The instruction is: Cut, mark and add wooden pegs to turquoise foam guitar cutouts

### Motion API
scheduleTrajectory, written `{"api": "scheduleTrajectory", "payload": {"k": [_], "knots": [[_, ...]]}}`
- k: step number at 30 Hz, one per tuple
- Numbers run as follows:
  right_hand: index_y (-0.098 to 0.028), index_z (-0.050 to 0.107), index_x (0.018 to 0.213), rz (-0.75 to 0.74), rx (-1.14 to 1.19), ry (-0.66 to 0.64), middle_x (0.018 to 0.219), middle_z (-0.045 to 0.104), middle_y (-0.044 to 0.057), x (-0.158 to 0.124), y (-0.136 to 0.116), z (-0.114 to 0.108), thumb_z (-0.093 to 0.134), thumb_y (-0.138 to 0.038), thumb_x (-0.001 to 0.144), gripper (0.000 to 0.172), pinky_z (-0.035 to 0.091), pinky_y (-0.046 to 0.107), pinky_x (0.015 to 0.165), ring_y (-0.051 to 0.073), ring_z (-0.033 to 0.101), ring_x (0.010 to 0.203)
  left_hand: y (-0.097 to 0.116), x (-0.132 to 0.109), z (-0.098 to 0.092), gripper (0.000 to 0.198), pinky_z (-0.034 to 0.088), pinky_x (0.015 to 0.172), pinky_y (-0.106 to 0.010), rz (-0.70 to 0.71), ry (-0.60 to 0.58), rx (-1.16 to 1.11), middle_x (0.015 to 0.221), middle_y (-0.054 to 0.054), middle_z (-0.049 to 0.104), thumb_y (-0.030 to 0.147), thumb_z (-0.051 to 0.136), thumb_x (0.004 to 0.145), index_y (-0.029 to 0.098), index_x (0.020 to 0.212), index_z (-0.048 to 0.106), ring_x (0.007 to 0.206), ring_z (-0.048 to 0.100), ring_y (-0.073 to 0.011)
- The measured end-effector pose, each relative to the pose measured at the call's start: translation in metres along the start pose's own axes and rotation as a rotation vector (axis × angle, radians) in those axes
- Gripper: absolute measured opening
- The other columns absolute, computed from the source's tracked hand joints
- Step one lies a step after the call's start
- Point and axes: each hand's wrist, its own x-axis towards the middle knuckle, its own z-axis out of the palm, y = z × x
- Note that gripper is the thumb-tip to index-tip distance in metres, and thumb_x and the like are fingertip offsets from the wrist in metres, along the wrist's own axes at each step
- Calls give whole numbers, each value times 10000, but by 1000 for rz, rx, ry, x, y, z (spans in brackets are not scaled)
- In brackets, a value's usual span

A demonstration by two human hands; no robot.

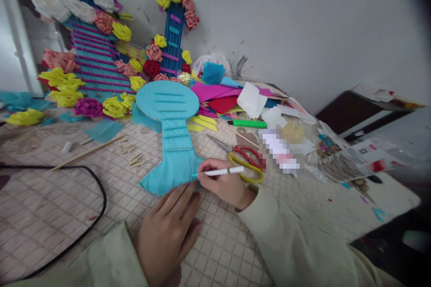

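The smooth turquoise cutout [177, 136] lies on the bench [218, 246], round-topped, narrow-necked, ridged crosswise, its lower right edge partly hidden. The right hand [220, 184] grips a white pen [224, 171], tip at the cutout; the left hand [171, 224] rests open, fingertips at its bottom edge. Beyond, scissors [232, 149] lie near a pixelated object [279, 150].

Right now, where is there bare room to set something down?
Bare tabletop shows between the black cable and the left hand, and between that hand and the right sleeve. Crowded: behind the blue cutout (flowers, colored papers) and beside the right hand (scissors).
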Motion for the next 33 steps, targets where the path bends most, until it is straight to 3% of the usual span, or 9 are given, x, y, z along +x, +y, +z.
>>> {"api": "scheduleTrajectory", "payload": {"k": [10, 16, 21, 28, 33], "knots": [[-164, 590, 668, -3, 39, -18, 580, 550, -30, 0, 0, 0, 565, -107, 687, 65, 378, 195, 492, 85, 479, 522, 0, 0, 0, 334, 504, 830, -339, 11, -2, 9, 1198, -66, 576, 321, 468, 800, 167, 1067, 597, 1055, 539, -205], [-169, 579, 711, 85, 175, 99, 605, 562, -20, 2, 2, -7, 570, -175, 718, 12, 407, 207, 507, 105, 525, 555, 4, -5, 10, 335, 471, 878, -387, -75, 15, -53, 1239, -55, 544, 326, 382, 840, 200, 1073, 588, 1102, 505, -216], [-167, 584, 691, 80, 142, 16, 595, 558, -24, 2, 2, -6, 569, -150, 699, 24, 389, 209, 495, 101, 502, 538, 4, -6, 11, 335, 477, 870, -378, -66, 17, -45, 1234, -52, 550, 329, 405, 832, 192, 1076, 589, 1093, 513, -211], [-169, 565, 671, 157, 137, 208, 563, 542, -32, 8, 5, -8, 555, -169, 695, 26, 401, 213, 498, 107, 505, 528, 2, -4, 6, 331, 483, 856, -367, -36, -2, -33, 1240, -56, 545, 318, 435, 819, 187, 1081, 589, 1082, 518, -216], [-168, 572, 689, 118, 115, 160, 572, 555, -26, 10, 7, -9, 556, -163, 699, 20, 404, 208, 495, 104, 509, 528, 3, -7, 9, 326, 465, 881, -386, -75, -1, -65, 1264, -48, 522, 306, 423, 829, 198, 1095, 579, 1110, 492, -220]]}}
